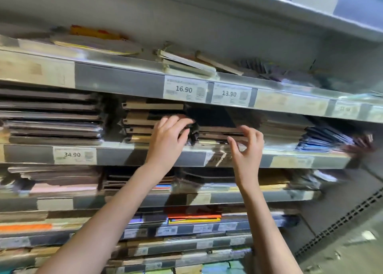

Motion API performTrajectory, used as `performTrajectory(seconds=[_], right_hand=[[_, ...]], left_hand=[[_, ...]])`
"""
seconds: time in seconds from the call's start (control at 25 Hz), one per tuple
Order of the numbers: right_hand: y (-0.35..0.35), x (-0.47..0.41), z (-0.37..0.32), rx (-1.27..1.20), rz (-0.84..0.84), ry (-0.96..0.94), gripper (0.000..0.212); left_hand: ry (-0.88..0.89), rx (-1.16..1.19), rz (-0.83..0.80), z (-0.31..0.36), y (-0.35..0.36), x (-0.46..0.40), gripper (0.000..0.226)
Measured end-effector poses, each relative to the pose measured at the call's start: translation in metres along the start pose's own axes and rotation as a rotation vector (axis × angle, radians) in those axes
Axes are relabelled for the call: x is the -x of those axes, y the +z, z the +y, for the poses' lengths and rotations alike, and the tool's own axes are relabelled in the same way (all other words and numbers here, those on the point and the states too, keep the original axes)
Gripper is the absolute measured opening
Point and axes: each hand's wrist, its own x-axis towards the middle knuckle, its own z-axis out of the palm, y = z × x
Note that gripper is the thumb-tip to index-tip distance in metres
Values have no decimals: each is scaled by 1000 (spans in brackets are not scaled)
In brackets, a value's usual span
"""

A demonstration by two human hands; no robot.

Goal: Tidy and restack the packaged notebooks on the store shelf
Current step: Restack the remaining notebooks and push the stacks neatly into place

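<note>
From the head camera, your two hands are up at the second shelf from the top, working the middle stacks of packaged notebooks. Your left hand has its fingers curled over the right end of the tan-and-black notebook stack, touching the wrapped edges; whether it truly grips one pack or only presses on them you cannot tell, as motion blur hides the fingertips.

Your right hand is spread and loosely curved, holding nothing, with its fingertips just touching the front edge of the low dark notebook stack next door. That stack lies flat, its long edges running left to right along the shelf, directly behind your right fingers and lower than its neighbour.

So the right hand is nearer the low stack, and squaring it likely means pushing straight back.
</note>
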Motion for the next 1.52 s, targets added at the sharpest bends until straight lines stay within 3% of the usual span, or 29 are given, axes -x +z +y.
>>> performTrajectory(seconds=[0.16, 0.24, 0.48, 0.76, 1.0, 1.2, 1.4, 1.52], right_hand=[[-16, -22, 18, 137, 16, 109, 46], [-23, -30, 24, 171, -32, 145, 42], [-24, -38, 32, 69, -28, 63, 28], [-31, -49, 30, 51, -4, 12, 23], [-36, -50, 24, -145, 21, 52, 27], [-27, -26, 46, 145, -120, -58, 26], [-21, -24, 47, 131, -33, -61, 19], [-18, -28, 46, 163, 9, -102, 17]], left_hand=[[-3, -90, -73, 22, 20, -4, 30], [-79, -171, -161, 30, 28, -9, 32], [-229, -128, -114, 31, 36, -16, 25], [-129, -110, -51, 38, 23, -29, 11], [-233, -57, -23, 26, 25, -40, 34], [-233, -66, -25, 22, 27, -42, 40], [-207, -64, -34, 20, 27, -41, 25], [-56, -26, 9, 30, 23, -29, 20]])
